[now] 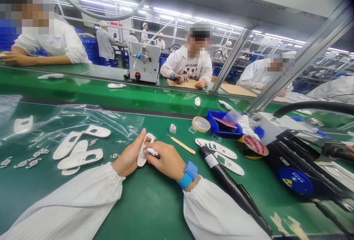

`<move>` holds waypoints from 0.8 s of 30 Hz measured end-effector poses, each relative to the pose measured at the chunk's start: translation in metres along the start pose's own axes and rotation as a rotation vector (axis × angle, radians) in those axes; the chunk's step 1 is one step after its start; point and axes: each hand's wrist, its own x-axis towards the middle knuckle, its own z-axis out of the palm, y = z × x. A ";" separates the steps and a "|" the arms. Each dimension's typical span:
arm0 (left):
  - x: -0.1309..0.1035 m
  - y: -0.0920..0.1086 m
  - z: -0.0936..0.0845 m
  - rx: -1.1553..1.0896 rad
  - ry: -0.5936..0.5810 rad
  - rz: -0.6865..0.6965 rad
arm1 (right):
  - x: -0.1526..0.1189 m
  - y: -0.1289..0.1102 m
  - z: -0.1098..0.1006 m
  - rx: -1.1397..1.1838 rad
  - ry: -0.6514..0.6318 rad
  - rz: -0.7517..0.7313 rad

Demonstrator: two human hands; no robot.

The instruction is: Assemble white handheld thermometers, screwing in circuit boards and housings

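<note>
My left hand (128,159) is closed around the edge of a long, oval white plastic shell (142,157) with a window cut near its far end, holding it tilted up off the green mat. My right hand (169,160), with a blue wrist strap (189,175), pinches a small white and dark piece (152,152) against the inside of that shell. What kind of piece it is I cannot make out, as the fingers partly hide it. Several more white shells (80,159) lie left of my left hand, beside small white clip-like parts (40,152).
Right of my hands lie a cream-handled pick (182,145), a black corded tool (226,181), two white shells (229,163), tape rolls (201,124) and a blue bin (222,125). Clear plastic bags (94,118) cover the back left. Beyond runs a green conveyor (155,98); co-workers sit opposite.
</note>
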 end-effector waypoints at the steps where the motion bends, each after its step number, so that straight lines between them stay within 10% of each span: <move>1: 0.000 0.000 0.000 -0.005 0.013 -0.005 | 0.000 0.000 0.001 -0.024 -0.009 0.008; 24: 0.001 0.003 -0.003 -0.081 -0.090 -0.096 | -0.001 0.005 -0.001 -0.135 0.020 -0.072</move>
